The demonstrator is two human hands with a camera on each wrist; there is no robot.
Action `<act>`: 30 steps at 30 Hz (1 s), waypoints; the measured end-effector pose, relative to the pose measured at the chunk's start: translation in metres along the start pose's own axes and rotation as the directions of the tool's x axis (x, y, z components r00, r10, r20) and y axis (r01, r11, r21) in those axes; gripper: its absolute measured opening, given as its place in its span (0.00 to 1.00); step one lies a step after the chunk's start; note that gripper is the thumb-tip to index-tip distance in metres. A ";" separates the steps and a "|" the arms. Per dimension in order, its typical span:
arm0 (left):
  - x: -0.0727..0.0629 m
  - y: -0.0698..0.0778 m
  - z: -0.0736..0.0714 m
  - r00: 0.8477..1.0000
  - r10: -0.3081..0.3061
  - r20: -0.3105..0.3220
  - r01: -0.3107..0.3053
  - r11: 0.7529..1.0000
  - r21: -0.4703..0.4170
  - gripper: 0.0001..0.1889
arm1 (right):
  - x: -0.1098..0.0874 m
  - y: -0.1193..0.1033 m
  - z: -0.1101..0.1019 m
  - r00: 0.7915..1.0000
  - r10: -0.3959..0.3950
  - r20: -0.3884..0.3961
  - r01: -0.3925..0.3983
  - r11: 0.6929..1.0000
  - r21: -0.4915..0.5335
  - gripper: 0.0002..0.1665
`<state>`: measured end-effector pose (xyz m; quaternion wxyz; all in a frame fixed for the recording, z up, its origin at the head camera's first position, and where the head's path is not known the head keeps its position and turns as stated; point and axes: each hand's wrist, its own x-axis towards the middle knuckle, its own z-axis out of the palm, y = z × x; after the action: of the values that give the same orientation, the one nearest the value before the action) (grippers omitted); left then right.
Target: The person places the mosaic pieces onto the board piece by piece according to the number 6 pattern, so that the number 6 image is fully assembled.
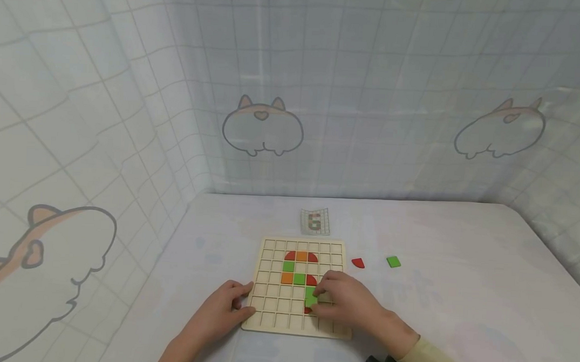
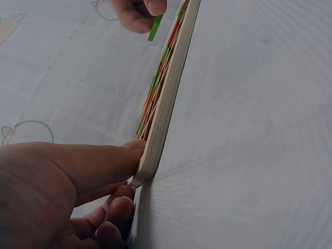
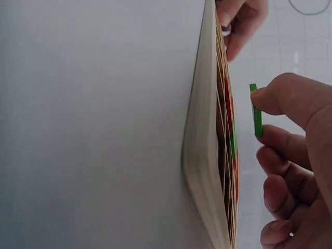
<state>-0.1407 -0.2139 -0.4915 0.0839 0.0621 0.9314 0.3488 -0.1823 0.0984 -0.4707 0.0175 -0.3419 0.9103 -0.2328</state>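
My left hand (image 1: 223, 310) grips the left edge of a pale wooden grid board (image 1: 264, 320), its thumb over the rim in the left wrist view. Above the board's right half, my right hand (image 1: 348, 299) pinches a thin green square tile (image 3: 257, 111) between thumb and forefinger, raised off the grid in the right wrist view. Set in the grid are red quarter-round tiles (image 1: 312, 257), orange square tiles (image 1: 287, 278) and green square tiles (image 1: 288, 266). Below the right hand's fingertips, a red tile (image 1: 307, 310) is partly covered.
A small printed card (image 1: 315, 222) with a coloured grid pattern lies behind the board. To the board's right are a loose red quarter-round tile (image 1: 358, 263) and a loose green square tile (image 1: 393, 261). Patterned white cloth (image 1: 369, 141) hangs behind and at the sides.
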 end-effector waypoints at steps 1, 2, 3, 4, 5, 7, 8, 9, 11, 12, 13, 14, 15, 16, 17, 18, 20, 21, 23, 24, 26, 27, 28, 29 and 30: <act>0.000 0.000 0.000 1.000 0.000 0.000 0.000 1.000 -0.001 0.32 | 0.002 -0.002 0.002 1.000 0.001 0.001 -0.001 1.000 -0.004 0.11; 0.000 0.000 0.000 1.000 0.002 -0.003 -0.002 1.000 0.000 0.32 | 0.004 -0.003 0.004 1.000 0.006 0.003 -0.006 1.000 -0.009 0.11; 0.000 0.000 0.000 1.000 0.003 -0.005 -0.003 1.000 0.000 0.31 | 0.006 -0.004 0.006 1.000 0.008 0.005 -0.008 1.000 -0.015 0.11; 0.000 0.000 0.000 1.000 0.005 -0.006 -0.005 1.000 0.001 0.31 | 0.007 -0.005 0.008 1.000 0.012 0.009 -0.012 1.000 -0.019 0.10; -0.001 0.000 0.000 1.000 0.007 -0.006 -0.007 1.000 -0.001 0.31 | 0.008 -0.005 0.010 1.000 0.014 0.011 -0.014 1.000 -0.021 0.10; -0.001 -0.001 0.000 1.000 0.011 -0.008 -0.011 1.000 0.000 0.31 | 0.010 -0.006 0.013 1.000 0.017 0.015 -0.017 1.000 -0.018 0.10; -0.001 -0.001 0.000 1.000 0.013 -0.008 -0.013 1.000 0.001 0.31 | 0.011 -0.007 0.014 1.000 0.018 0.018 -0.018 1.000 -0.015 0.10; -0.001 -0.001 0.000 1.000 0.013 -0.007 -0.013 1.000 0.001 0.31 | 0.012 -0.008 0.015 1.000 0.017 0.018 -0.017 1.000 -0.012 0.10; -0.001 -0.001 0.000 1.000 0.012 -0.005 -0.012 1.000 -0.001 0.31 | 0.012 -0.011 0.015 0.999 0.021 0.024 -0.021 1.000 -0.002 0.11; -0.001 0.000 0.000 1.000 0.012 -0.006 -0.012 1.000 0.000 0.31 | 0.012 -0.012 0.015 0.999 0.024 0.029 -0.024 1.000 0.000 0.11; -0.001 0.000 0.000 1.000 0.011 -0.006 -0.011 1.000 -0.001 0.31 | 0.013 -0.013 0.015 0.999 0.026 0.032 -0.026 1.000 -0.001 0.11; -0.001 0.000 0.000 1.000 0.012 -0.007 -0.012 1.000 -0.001 0.31 | 0.013 -0.014 0.016 0.999 0.028 0.036 -0.028 1.000 0.003 0.11; -0.001 0.001 0.000 1.000 0.013 -0.008 -0.013 1.000 -0.001 0.31 | 0.013 -0.014 0.016 0.999 0.028 0.041 -0.028 1.000 0.004 0.11; -0.001 0.001 0.000 1.000 0.015 -0.009 -0.015 1.000 -0.001 0.31 | 0.014 -0.015 0.017 0.999 0.026 0.042 -0.026 1.000 0.002 0.10; -0.002 0.001 0.000 1.000 0.017 -0.011 -0.017 1.000 0.001 0.31 | 0.014 -0.015 0.017 0.999 0.024 0.043 -0.024 1.000 -0.002 0.10; -0.002 0.001 0.000 1.000 0.019 -0.012 -0.019 1.000 0.003 0.31 | 0.014 -0.016 0.018 0.999 0.023 0.043 -0.023 1.000 -0.005 0.10; -0.002 0.000 0.000 1.000 0.023 -0.015 -0.023 1.000 0.006 0.31 | 0.015 -0.016 0.019 0.999 0.022 0.044 -0.021 1.000 -0.014 0.11; -0.002 0.000 0.000 1.000 0.024 -0.015 -0.024 1.000 0.007 0.31 | 0.015 -0.017 0.019 0.999 0.017 0.041 -0.017 1.000 -0.020 0.11; -0.001 -0.001 0.000 1.000 0.025 -0.014 -0.025 1.000 0.006 0.31 | 0.015 -0.017 0.019 0.999 0.016 0.040 -0.015 1.000 -0.026 0.11; -0.001 -0.002 0.000 1.000 0.025 -0.014 -0.025 1.000 0.006 0.31 | 0.015 -0.017 0.019 0.999 0.015 0.040 -0.013 1.000 -0.028 0.11; -0.001 -0.002 0.001 1.000 0.025 -0.012 -0.025 1.000 0.003 0.31 | 0.016 -0.018 0.019 0.999 0.010 0.042 -0.009 1.000 -0.028 0.11; -0.001 -0.002 0.001 1.000 0.024 -0.011 -0.024 1.000 0.001 0.31 | 0.016 -0.018 0.019 0.999 0.008 0.045 -0.007 1.000 -0.027 0.11; -0.001 -0.002 0.001 1.000 0.023 -0.011 -0.023 1.000 0.000 0.31 | 0.016 -0.018 0.019 0.999 0.008 0.049 -0.007 1.000 -0.024 0.11; -0.001 -0.002 0.001 1.000 0.023 -0.010 -0.023 1.000 -0.001 0.31 | 0.016 -0.018 0.019 0.999 0.005 0.051 -0.004 1.000 -0.024 0.11; -0.001 -0.002 0.001 1.000 0.021 -0.009 -0.021 1.000 -0.002 0.31 | 0.016 -0.018 0.019 0.999 0.002 0.053 -0.001 1.000 -0.022 0.11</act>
<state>-0.1399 -0.2153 -0.4932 0.0759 0.0702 0.9306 0.3510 -0.1799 0.0684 -0.4771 0.0382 -0.3475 0.9122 -0.2137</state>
